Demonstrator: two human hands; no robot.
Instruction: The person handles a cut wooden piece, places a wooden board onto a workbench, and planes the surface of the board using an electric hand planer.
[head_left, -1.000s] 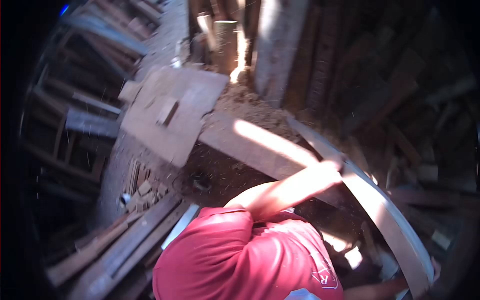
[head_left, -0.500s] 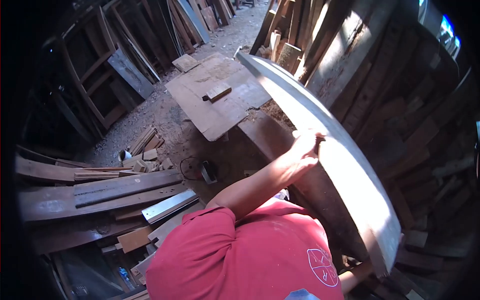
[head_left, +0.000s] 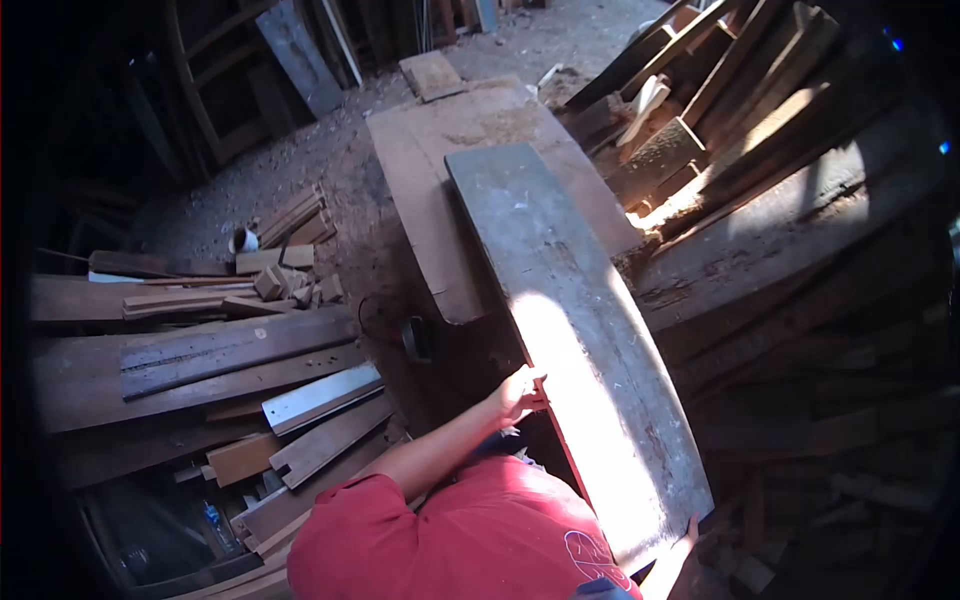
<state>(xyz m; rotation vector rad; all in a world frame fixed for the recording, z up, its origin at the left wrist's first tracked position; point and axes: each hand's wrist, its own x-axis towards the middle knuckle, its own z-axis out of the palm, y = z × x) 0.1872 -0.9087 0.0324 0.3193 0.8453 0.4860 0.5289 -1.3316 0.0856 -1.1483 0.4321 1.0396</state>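
The dusty floor [head_left: 340,190] spreads beneath everything, with a broad weathered slab [head_left: 770,235] lying along the right side, in front of leaning timbers. Next in size comes the long grey board [head_left: 590,350], slanting from the person's waist out over the middle of the scene, its near half crossed by a bright patch of sunlight. Under its far half is a wide brown panel [head_left: 420,190]; whether the two touch cannot be told. The person's red shirt [head_left: 470,540] fills the lower middle, close beside the board's near end. To the left lies a pile of planks [head_left: 240,355], with a pale bar [head_left: 325,395] on its nearer side. The left grip [head_left: 520,393] is grasping the board's left edge, fingers curled against it partway along. The right grip [head_left: 685,538] clasps the near right corner, fingertips showing at the edge. Smaller still are the wood offcuts [head_left: 270,282] beyond the pile, a clear bottle [head_left: 215,520] low at left, and a white cup [head_left: 243,241] beside the offcuts.
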